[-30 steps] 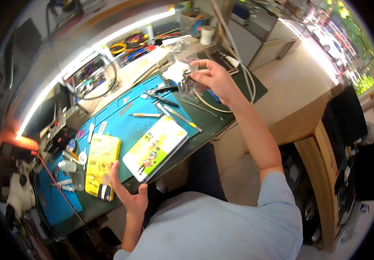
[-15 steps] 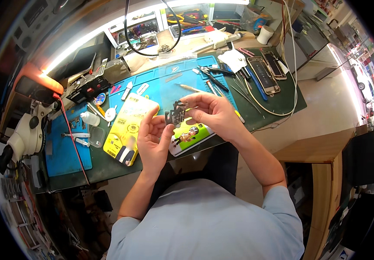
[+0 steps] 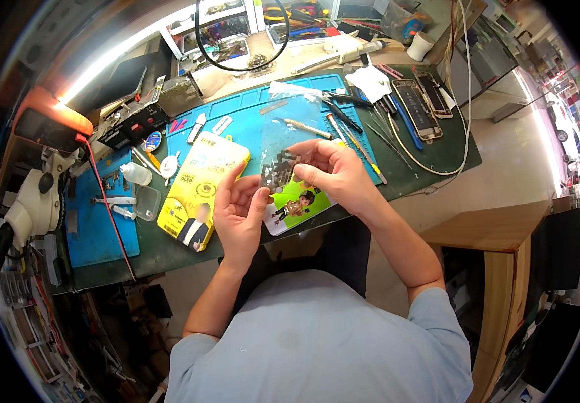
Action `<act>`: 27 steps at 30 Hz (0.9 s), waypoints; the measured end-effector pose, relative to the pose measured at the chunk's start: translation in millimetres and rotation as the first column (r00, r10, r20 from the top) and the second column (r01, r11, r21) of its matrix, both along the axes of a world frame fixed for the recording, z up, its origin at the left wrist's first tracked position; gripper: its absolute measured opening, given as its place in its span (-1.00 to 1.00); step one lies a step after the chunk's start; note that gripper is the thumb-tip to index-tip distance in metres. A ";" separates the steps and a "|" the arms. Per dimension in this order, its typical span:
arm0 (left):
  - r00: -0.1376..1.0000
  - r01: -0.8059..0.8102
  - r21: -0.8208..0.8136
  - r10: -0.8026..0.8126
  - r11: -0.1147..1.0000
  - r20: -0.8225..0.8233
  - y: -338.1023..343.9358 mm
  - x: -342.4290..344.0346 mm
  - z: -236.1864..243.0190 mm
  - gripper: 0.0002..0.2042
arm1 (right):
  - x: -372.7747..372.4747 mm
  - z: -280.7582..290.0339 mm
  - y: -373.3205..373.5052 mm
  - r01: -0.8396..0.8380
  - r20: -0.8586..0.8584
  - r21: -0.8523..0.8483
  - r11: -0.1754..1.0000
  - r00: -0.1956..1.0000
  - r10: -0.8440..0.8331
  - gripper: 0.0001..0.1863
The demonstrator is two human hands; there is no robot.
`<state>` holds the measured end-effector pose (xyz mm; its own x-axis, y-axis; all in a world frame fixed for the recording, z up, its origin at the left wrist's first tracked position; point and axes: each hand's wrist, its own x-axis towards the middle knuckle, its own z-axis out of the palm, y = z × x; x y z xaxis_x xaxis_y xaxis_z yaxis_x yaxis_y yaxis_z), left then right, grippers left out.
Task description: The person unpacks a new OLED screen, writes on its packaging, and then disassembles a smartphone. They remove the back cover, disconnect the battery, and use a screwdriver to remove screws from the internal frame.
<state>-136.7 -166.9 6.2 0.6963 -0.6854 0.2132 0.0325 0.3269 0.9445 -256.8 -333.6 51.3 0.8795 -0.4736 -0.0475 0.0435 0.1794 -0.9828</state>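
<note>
A clear plastic bag [image 3: 281, 144] with several small dark flat parts [image 3: 280, 169] inside is held up in front of me, over the bench edge. My right hand [image 3: 333, 173] pinches its lower right side between thumb and fingers. At the lower left corner, my left hand [image 3: 237, 218] has its fingers curled and the thumb against the bag. Below the bag lies a green and white box [image 3: 298, 213] with a cartoon figure, partly covered by my right hand. Left of my left hand is a yellow box [image 3: 192, 195].
A blue work mat [image 3: 253, 127] carries a pen-like tool [image 3: 305, 127] and black pliers [image 3: 343, 117]. Two opened phones [image 3: 416, 111] lie at the right. Leftward are a white bottle [image 3: 135, 173], a clear tray [image 3: 147, 203], an orange meter [image 3: 48, 127] and a microscope [image 3: 31, 201].
The bag and its dark parts have turned, so the parts now lie flatter toward me. My hands stay nearly in place, while the bench view has shifted slightly.
</note>
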 end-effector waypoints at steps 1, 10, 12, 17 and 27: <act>1.000 -0.005 0.009 0.005 1.000 0.001 0.8 0.5 -0.8 -0.47 | -0.1 -0.3 0.4 -0.002 0.001 0.001 1.000 1.000 0.002 -0.66; 0.999 -0.033 0.023 0.032 0.999 0.017 0.1 -1.9 2.1 -0.48 | -1.2 -1.1 -0.5 -0.012 0.013 -0.008 1.000 1.000 0.012 -0.66; 0.999 -0.033 0.020 0.033 0.999 0.016 0.0 -2.0 2.8 -0.48 | -0.5 -1.3 -1.9 -0.025 0.024 -0.003 1.000 0.999 0.025 -0.65; 0.999 -0.039 0.024 0.039 0.999 0.026 0.3 -1.1 0.3 -0.48 | -1.1 0.4 -2.2 -0.037 0.009 0.045 0.998 0.999 0.037 -0.65; 0.996 -0.061 0.071 0.056 0.996 0.065 0.8 -1.8 1.8 -0.49 | -0.1 -3.0 -2.3 -0.048 0.018 0.066 0.997 0.999 0.047 -0.68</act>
